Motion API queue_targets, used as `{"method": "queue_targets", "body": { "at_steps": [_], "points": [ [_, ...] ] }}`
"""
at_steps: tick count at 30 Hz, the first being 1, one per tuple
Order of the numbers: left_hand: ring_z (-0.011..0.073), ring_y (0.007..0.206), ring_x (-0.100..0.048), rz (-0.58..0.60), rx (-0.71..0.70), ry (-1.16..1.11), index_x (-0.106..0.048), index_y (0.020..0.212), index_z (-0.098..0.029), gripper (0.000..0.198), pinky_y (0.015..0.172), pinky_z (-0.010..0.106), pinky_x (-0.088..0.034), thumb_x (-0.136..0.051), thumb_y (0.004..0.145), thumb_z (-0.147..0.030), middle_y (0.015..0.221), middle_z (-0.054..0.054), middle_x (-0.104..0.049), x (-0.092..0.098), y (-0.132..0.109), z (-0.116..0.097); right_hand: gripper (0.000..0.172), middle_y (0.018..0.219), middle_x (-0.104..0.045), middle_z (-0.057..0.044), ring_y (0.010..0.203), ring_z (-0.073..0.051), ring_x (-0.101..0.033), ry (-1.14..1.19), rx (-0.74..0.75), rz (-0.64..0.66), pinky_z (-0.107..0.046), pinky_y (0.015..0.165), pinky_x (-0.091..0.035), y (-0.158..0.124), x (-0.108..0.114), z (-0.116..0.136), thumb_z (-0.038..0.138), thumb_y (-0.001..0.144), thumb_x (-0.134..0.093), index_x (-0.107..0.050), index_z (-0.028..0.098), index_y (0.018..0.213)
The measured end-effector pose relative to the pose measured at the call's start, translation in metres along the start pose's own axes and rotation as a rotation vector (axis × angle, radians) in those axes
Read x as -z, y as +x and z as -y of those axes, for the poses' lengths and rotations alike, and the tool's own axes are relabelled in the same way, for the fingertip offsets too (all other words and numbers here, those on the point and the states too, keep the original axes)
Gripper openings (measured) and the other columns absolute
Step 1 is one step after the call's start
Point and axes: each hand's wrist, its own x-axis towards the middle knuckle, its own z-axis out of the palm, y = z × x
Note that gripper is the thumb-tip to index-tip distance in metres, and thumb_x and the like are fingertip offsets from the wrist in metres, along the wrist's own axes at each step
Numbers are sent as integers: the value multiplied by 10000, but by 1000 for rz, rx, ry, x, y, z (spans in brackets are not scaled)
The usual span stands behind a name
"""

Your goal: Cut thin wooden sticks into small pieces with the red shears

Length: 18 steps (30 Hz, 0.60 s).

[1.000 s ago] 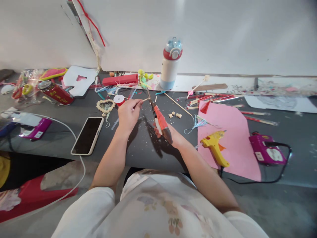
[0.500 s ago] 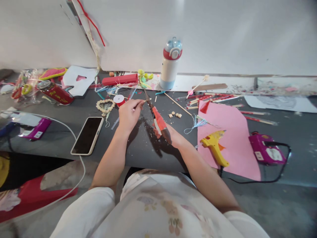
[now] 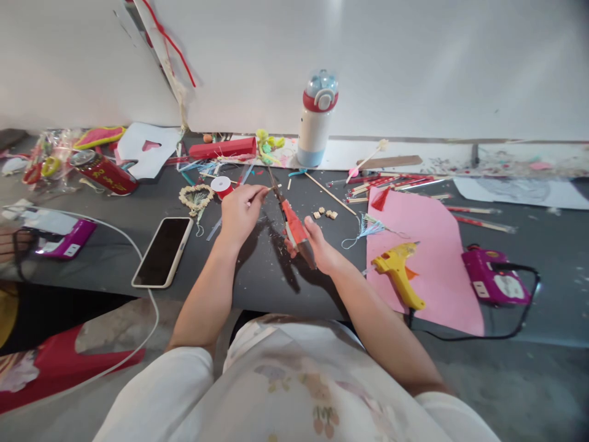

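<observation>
My left hand is closed in a pinch on a thin wooden stick; only its short tip shows past my fingers. That tip meets the dark jaws of the long-nose pliers, which have orange-red grips. My right hand is wrapped round the grips, with the thumb lying along the upper one. Right of the pliers lie several small cut wooden pieces. A white-and-red spool and a braided heart-shaped ring rest left of my left hand.
A water bottle stands at the back. Pink paper bears a yellow glue gun; a purple power box is farther right. At left are a phone and red can. Another person's hand is at the left edge.
My right thumb has lifted and the pliers' grips have shifted slightly left. My left hand stays almost still. Another person's hand has appeared at the left edge.
</observation>
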Motion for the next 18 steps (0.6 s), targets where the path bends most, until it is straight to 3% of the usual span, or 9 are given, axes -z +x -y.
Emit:
{"method": "queue_targets", "body": {
  "at_steps": [5,11,15,18],
  "points": [
    [149,708,-628,9,-11,27,-743,852,-214,232,696,272,-460,-567,924,-347,723,16,-704,-1,0,-1,682,759,-566,-43,744,-201,-552,25,-49,-19,-360,703,-486,-5,0,1,869,777,-403,-603,233,919],
    [144,689,-624,5,-17,18,-743,824,-208,229,682,264,-454,-576,921,-331,694,12,-697,0,1,0,503,670,-503,-13,647,-173,-484,15,34,49,-341,662,-445,-8,-2,7,724,804,-557,-537,226,736],
    [144,693,-640,-9,5,-37,-746,827,-198,277,684,264,-468,-584,916,-403,705,18,-709,-2,1,2,456,666,-523,-9,622,-160,-472,-71,89,32,-312,624,-418,-3,-1,2,673,817,-561,-539,224,736],
    [148,692,-660,-2,125,-196,-736,902,-177,386,679,268,-496,-577,904,-529,745,35,-717,-7,1,3,449,657,-518,-5,607,-157,-465,-110,111,23,-307,611,-409,0,0,-2,668,832,-530,-539,227,746]
  ]
}}
